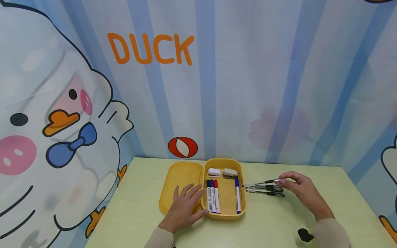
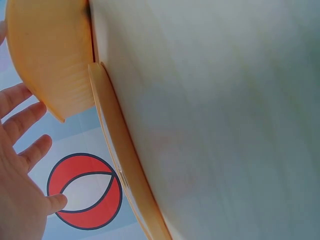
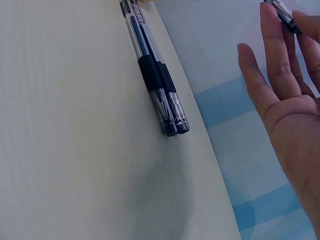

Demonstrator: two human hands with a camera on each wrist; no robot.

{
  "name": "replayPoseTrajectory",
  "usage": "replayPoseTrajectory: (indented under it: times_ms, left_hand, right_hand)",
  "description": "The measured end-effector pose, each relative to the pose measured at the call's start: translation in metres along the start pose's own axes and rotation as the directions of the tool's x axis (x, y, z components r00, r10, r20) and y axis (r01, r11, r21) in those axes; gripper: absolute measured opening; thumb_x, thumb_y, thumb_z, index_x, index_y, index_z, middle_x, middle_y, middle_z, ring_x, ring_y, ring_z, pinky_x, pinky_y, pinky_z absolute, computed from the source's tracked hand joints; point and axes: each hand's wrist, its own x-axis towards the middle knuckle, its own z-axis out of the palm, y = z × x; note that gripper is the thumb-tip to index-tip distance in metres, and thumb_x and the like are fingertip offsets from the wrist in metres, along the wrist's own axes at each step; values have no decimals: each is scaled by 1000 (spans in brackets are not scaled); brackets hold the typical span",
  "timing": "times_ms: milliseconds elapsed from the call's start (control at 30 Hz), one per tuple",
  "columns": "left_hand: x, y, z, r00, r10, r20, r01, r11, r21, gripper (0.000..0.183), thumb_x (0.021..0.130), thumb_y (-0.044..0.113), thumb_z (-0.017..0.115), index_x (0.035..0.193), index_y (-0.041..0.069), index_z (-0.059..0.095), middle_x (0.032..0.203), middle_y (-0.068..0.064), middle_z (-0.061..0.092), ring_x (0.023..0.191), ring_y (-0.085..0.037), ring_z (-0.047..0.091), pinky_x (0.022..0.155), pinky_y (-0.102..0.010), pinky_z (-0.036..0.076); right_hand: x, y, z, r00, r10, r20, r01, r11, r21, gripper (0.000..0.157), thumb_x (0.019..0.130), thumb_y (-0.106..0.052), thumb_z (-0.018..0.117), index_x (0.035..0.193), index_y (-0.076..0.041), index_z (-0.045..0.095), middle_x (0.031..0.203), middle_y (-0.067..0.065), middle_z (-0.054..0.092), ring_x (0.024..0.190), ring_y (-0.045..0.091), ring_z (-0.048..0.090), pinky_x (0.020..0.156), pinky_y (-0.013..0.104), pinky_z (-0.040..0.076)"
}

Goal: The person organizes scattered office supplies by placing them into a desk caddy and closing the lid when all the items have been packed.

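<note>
My right hand [image 1: 304, 193] pinches a pen [image 1: 266, 182] by its capped end between thumb and fingers, its other end pointing at the yellow box [image 1: 227, 217]. Just under it, two clear pens with black grips [image 3: 155, 75] lie side by side on the table. My left hand [image 1: 185, 210] is spread with fingers extended at the box's left wall, over the yellow lid [image 1: 170, 175]. Inside the box, black, blue and red markers [image 1: 216, 198] lie together at the left, and one blue marker [image 1: 237, 198] lies at the right.
Two small staplers, one white [image 1: 214, 172] and one greyish [image 1: 230, 173], sit at the back of the box. The pale table [image 1: 124, 213] ends at a printed duck curtain [image 1: 229, 86] behind. A small black object [image 1: 305, 235] shows by the right sleeve.
</note>
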Motion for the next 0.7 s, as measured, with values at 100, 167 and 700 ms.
replayPoseTrajectory:
  times_ms: [100, 167, 700]
  left_hand:
    - [0, 0, 0, 1000, -3, 5, 3, 1000, 4, 69, 91, 70, 55, 146, 29, 54, 158, 4, 44, 146, -30, 36, 111, -77, 21]
    - [0, 0, 0, 1000, 0, 0, 0, 1000, 4, 69, 91, 70, 56, 146, 29, 54, 158, 4, 44, 145, -31, 37, 111, -78, 21]
    - [0, -1, 2, 1000, 8, -12, -8, 1000, 17, 69, 91, 71, 54, 146, 29, 55, 157, 4, 45, 145, -30, 38, 110, -77, 23]
  right_hand:
    - [3, -1, 3, 1000, -1, 5, 1, 1000, 11, 43, 103, -25, 61, 130, 9, 55, 117, 2, 72, 109, 11, 71, 96, 30, 56]
    - [5, -2, 6, 1000, -4, 13, 4, 1000, 18, 45, 103, -25, 61, 131, 10, 55, 117, 2, 72, 109, 12, 71, 96, 31, 56]
    - [25, -14, 28, 999, 17, 46, -16, 1000, -22, 48, 101, -30, 64, 130, 7, 56, 121, 15, 71, 113, 29, 70, 98, 42, 55]
